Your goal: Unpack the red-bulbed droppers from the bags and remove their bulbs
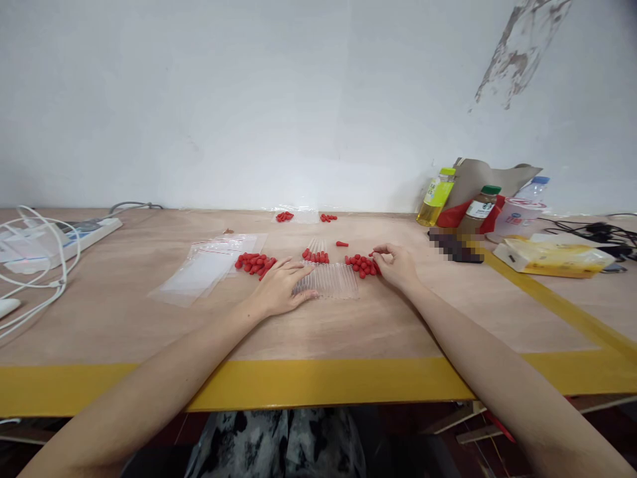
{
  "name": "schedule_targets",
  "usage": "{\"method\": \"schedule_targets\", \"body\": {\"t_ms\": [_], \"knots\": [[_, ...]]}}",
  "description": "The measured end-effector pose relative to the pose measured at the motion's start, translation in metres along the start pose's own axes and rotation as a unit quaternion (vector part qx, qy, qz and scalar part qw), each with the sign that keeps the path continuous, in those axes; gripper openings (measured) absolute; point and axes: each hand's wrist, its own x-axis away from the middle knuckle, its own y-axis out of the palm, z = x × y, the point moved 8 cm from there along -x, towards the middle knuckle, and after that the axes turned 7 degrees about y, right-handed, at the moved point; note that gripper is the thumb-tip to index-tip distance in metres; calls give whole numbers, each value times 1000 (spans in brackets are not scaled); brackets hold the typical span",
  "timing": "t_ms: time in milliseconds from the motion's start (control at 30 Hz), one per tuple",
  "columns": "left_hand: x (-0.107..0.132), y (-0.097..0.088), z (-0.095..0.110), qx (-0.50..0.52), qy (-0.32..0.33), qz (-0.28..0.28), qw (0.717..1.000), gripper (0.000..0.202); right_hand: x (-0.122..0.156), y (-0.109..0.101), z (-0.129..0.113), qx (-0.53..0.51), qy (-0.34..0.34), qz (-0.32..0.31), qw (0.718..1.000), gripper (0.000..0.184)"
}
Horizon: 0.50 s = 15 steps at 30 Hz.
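Note:
Clear thin tubes lie side by side in a row on the table. My left hand rests over their left end, fingers stretched out and apart. Just behind the row, several tubes fitted with red rubber bulbs fan out. Loose red bulbs form a left pile by my left fingers and a right pile. At the right pile's edge, my right hand has thumb and fingers pinched together on a red bulb, mostly hidden by the fingertips. One single bulb lies farther back.
Clear plastic bags lie at left, and a bag with red bulbs is by the wall. A power strip with white cables stands far left. Bottles, a tissue pack and black cables occupy the right.

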Motion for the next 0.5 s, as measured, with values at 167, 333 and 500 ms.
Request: {"method": "schedule_targets", "body": {"t_ms": [167,333,500], "knots": [[4,-4,-1,19,-9,18,1000,52,0,4,10,31,56,-28,998,17],[7,-9,-5,26,-21,36,999,51,-1,2,15,30,73,-19,997,16],[9,-10,-8,28,-24,41,998,50,0,4,15,39,72,-35,996,19]]}}
